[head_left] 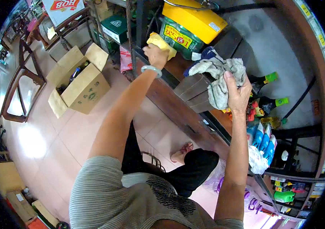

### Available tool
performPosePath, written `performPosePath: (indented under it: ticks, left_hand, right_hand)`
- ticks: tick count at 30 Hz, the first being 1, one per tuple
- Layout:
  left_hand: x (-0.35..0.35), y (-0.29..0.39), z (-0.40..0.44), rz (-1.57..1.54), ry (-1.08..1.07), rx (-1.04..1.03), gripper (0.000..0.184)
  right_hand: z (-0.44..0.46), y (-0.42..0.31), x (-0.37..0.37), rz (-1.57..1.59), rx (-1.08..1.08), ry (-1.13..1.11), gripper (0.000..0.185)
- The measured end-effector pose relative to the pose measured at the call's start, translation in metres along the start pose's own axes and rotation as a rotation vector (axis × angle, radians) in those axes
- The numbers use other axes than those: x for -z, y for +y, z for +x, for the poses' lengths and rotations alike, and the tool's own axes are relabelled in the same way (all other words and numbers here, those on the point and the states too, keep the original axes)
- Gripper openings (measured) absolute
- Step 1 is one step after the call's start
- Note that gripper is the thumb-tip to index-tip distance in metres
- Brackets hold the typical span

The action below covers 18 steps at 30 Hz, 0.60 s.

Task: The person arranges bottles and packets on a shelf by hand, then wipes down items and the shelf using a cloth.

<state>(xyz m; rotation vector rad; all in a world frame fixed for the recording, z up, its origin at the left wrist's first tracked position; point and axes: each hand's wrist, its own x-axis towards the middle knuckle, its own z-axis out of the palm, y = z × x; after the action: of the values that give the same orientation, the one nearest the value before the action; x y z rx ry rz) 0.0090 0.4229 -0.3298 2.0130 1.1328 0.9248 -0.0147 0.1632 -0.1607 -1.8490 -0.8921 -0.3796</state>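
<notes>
Grey cloth (218, 93), centre right, clasped by right hand (239, 93).
Upper centre, left hand (156, 57) grips yellow cloth (163, 42); keep folds bunched.

Left hand (156, 55) and right hand (239, 92) reach out, both gripping.

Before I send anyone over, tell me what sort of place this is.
Probably a small grocery shop: green-capped bottles are kept together, a wrapped multipack bears a bold red-and-yellow label, and yellow tags, perhaps prices, line a curved edge.
</notes>
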Motion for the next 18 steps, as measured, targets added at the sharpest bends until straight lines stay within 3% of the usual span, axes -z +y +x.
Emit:
performPosePath:
  ticks: [2,6,10,18]
  left_hand:
    - [0.002,-0.010,-0.001,0.038,0.155,-0.046,0.050]
    - [0.003,-0.047,0.019,0.049,0.059,-0.069,0.032]
    - [0.011,-0.054,0.034,0.073,-0.232,-0.052,0.026]
    - [0.020,-0.045,0.043,0.285,-0.316,-0.160,0.023]
  right_hand:
    - [0.000,0.003,0.000,-0.007,0.003,-0.003,0.024]
    - [0.000,-0.002,0.001,0.017,-0.061,-0.016,0.025]
    - [0.001,0.002,0.001,-0.025,-0.029,-0.006,0.026]
    - [0.000,-0.002,0.002,-0.039,-0.049,-0.021,0.026]
